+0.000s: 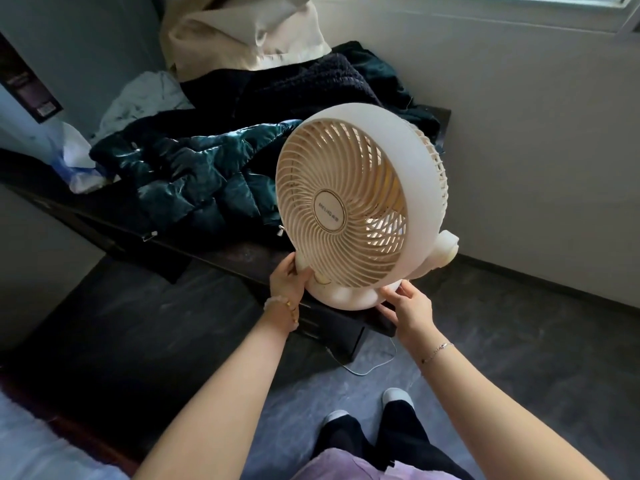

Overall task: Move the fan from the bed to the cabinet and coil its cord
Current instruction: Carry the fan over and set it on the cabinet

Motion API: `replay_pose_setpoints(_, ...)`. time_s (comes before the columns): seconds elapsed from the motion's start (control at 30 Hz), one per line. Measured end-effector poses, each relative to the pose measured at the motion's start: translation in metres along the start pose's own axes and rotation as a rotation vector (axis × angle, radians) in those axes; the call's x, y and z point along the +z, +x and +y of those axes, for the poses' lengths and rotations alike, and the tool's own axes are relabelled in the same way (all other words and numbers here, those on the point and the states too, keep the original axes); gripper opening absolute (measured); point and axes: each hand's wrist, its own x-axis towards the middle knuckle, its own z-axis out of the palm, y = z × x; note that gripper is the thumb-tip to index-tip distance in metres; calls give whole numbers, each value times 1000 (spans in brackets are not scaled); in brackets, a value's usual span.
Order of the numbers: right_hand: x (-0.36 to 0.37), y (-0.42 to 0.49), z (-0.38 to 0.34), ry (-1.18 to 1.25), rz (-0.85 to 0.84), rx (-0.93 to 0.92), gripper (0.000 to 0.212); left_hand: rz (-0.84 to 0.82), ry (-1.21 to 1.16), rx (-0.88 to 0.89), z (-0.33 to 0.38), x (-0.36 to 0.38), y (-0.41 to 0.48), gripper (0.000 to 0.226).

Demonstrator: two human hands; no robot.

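Note:
A round cream fan (356, 206) stands upright on the near corner of a low dark cabinet (214, 252), its grille facing me. My left hand (288, 277) grips the left side of the fan's base. My right hand (407, 301) touches the right side of the base, fingers spread around it. A thin white cord (375, 367) loops on the floor below the cabinet's corner; where it joins the fan is hidden.
Dark quilted jackets (194, 174) and other clothes are piled on the cabinet behind the fan. A white plastic bag (74, 157) lies at its left end. The wall runs close on the right. A bed edge (41, 452) shows bottom left. My feet stand on grey floor.

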Motion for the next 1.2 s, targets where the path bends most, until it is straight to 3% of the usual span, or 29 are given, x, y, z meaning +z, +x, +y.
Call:
replay_pose_setpoints(0.2,-2,-14,4,11,-2,15,35,14,46,46,-3,0,-15,41)
replay_pose_setpoints(0.37,4,-61,10,-353,-137,-16,24,-3,-14,91,-4,-5,-44,30)
replay_pose_setpoints(0.47,16,-100,2,-595,-260,-139,18,23,-124,84,7,-14,-61,20)
replay_pose_setpoints(0.57,33,-141,-28,-682,-457,-409,14,-14,-214,171,24,-22,-77,25)
replay_pose_setpoints(0.67,44,-164,-83,-785,-575,-935,18,-42,-255,239,42,-24,-87,25)
replay_pose_setpoints(0.73,48,-164,-125,-881,-547,-1273,23,-55,-272,230,51,-18,-93,25)
replay_pose_setpoints(0.83,51,-144,-181,-1010,-366,-1553,32,-115,-255,183,56,-2,-103,31)
replay_pose_setpoints(0.93,52,-114,-209,-1172,-365,-1579,43,-87,-273,201,54,19,-109,28)
replay_pose_setpoints(1.1,49,-71,-230,-1287,-628,-1476,58,162,-397,229,49,51,-111,23)
replay_pose_setpoints(1.2,47,-54,-230,-1260,-760,-1476,61,209,-505,182,43,72,-112,31)
